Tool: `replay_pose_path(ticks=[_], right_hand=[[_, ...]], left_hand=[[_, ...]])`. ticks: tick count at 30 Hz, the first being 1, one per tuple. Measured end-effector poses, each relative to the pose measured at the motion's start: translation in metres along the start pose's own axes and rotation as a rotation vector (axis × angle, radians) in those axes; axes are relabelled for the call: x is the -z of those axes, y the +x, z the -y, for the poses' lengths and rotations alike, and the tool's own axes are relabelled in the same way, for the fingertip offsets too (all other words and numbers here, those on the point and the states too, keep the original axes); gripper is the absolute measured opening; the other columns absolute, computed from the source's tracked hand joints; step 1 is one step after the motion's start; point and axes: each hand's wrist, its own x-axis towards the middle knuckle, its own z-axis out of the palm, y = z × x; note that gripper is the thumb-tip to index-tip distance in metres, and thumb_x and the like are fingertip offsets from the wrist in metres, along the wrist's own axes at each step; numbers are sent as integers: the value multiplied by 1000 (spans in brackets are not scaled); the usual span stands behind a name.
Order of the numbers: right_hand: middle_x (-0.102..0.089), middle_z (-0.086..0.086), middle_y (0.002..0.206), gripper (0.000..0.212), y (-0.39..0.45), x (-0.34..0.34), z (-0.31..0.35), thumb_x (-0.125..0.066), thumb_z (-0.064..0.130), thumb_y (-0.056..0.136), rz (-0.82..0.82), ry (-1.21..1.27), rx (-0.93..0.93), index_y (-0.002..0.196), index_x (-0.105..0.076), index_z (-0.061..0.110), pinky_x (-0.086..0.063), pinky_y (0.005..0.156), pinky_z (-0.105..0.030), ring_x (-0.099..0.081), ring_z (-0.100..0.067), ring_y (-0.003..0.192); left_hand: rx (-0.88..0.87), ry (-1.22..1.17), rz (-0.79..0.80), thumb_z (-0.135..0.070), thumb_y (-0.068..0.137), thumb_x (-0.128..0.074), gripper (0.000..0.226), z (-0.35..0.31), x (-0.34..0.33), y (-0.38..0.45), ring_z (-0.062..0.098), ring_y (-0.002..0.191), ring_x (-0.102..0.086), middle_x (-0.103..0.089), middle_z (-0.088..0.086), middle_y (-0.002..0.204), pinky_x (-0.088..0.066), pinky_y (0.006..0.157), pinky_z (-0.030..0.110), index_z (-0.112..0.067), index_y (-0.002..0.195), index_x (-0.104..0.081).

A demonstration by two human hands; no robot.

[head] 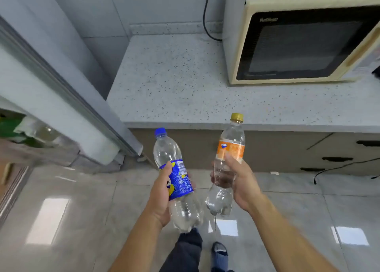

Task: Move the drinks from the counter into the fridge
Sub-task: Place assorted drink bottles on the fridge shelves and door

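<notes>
My left hand (161, 193) grips a clear bottle with a blue cap and blue label (181, 178), held over the floor in front of the counter. My right hand (240, 181) grips a second clear bottle with a gold cap and an orange Fanta label (231, 146), about level with the first and just right of it. Both bottles stand roughly upright and look filled with clear liquid. The speckled grey counter (185, 82) lies beyond them. At the left, the fridge door (61, 107) stands open, with shelves and green items (12, 127) showing inside.
A cream microwave (304, 37) stands on the counter at the back right, its black cable (205, 14) running up the wall. Brown drawers (308, 154) sit under the counter. Another black cable (333, 168) hangs at the right. Glossy tiled floor (82, 210) lies below, with my legs at the bottom.
</notes>
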Motion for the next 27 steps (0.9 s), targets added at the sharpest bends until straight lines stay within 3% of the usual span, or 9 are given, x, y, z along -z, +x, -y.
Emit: replay_pose_path(ticks=[4, 14, 19, 23, 27], right_hand=[[-61, -11, 77, 47, -21, -35, -35, -73, 41, 78, 152, -115, -28, 105, -58, 6, -47, 57, -30, -61, -30, 69], [-63, -14, 82, 34, -75, -173, -118, -72, 34, 76, 444, -283, -98, 96, -60, 9, -53, 64, -36, -58, -30, 72], [-63, -17, 85, 37, -103, -270, -168, -72, 32, 76, 529, -335, -105, 100, -59, 7, -55, 63, -34, -59, -30, 72], [-62, -17, 89, 41, -128, -350, -213, -72, 33, 75, 568, -356, -112, 104, -59, 6, -56, 63, -34, -60, -29, 72], [-65, -14, 85, 34, -145, -415, -245, -72, 33, 76, 634, -390, -101, 98, -63, 10, -55, 67, -38, -64, -29, 70]], left_hand=[[-88, -63, -150, -48, 73, -65, 60, 17, 47, -51, 29, 72, -74, -74, 17, 91, -59, 58, 35, -3, 114, -65], [-278, -320, -411, -39, 77, -61, 48, 18, 199, -148, 25, 69, -71, -73, 12, 85, -59, 59, 34, -3, 109, -64], [-322, -406, -459, -32, 89, -56, 30, 1, 297, -190, 21, 62, -72, -74, 10, 79, -59, 55, 30, -5, 99, -66], [-357, -459, -480, -38, 79, -62, 40, -17, 380, -222, 23, 61, -70, -73, 11, 79, -60, 57, 32, -5, 103, -64], [-398, -530, -514, -42, 88, -57, 42, -32, 448, -244, 27, 70, -70, -72, 12, 88, -60, 64, 34, -7, 111, -64]])
